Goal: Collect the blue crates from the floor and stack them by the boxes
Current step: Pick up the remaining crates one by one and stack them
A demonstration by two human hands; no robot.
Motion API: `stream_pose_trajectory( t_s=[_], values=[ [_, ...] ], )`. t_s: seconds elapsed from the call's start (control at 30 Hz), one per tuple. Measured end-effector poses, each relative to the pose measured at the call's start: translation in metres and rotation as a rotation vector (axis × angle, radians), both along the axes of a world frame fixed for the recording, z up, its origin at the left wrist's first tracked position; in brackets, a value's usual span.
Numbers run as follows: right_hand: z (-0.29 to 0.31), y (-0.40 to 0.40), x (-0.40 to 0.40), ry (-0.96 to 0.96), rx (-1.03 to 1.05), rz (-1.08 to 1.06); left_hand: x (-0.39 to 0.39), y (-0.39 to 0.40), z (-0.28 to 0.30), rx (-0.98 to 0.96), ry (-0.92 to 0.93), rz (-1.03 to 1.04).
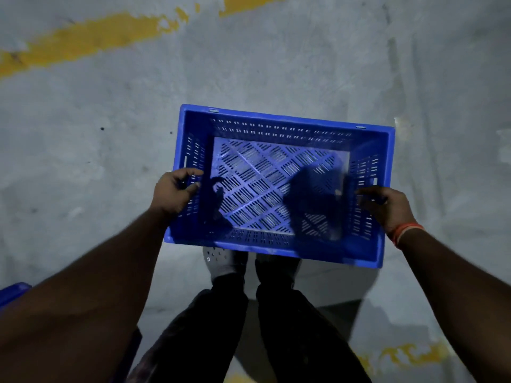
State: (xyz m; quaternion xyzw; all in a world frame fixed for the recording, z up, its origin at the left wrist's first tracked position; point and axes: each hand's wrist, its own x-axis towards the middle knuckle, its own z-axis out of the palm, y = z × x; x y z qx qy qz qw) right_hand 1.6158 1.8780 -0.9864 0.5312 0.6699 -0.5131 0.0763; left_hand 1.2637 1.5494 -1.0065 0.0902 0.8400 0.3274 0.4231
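Note:
An empty blue crate (pixel 279 128) with slotted walls and a lattice floor hangs in front of me above the concrete, open side up. My left hand (pixel 172 192) grips its left end wall, fingers curled over the rim. My right hand (pixel 387 207) grips the right end wall the same way; an orange band circles that wrist. My feet show below the crate's near edge.
Grey concrete floor (pixel 110 139) with a worn yellow painted line (pixel 91 37) across the top left and a yellow patch (pixel 412 355) at the lower right. A corner of another blue crate (pixel 13 294) peeks in at the left edge, behind my forearm.

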Motion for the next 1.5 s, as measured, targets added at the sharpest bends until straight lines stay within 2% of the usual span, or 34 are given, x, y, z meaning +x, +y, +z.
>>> stream_pose_trajectory(
  t_s=[0.1,0.4,0.53,0.7,0.9,1.13,1.5],
  values=[
    [0.064,-0.009,0.0,0.03,0.0,0.004,-0.003,-0.016,0.062,0.027,-0.025,0.0],
    [0.283,-0.046,-0.05,0.06,0.082,0.045,-0.003,-0.094,0.288,0.1,0.074,0.061],
    [0.356,-0.06,-0.095,0.103,0.127,0.204,-0.01,-0.136,0.372,0.098,0.171,0.113],
    [0.416,-0.087,-0.168,0.145,0.208,0.379,-0.03,-0.194,0.439,0.019,0.34,0.2],
    [0.466,-0.144,-0.264,0.213,0.309,0.551,-0.055,-0.279,0.493,-0.031,0.355,0.34],
    [0.5,-0.23,-0.389,0.263,0.351,0.781,-0.084,-0.384,0.518,-0.04,0.38,0.62],
    [0.495,-0.37,-0.618,0.344,0.247,1.057,-0.161,-0.512,0.522,-0.168,0.413,0.933]
  ],
)
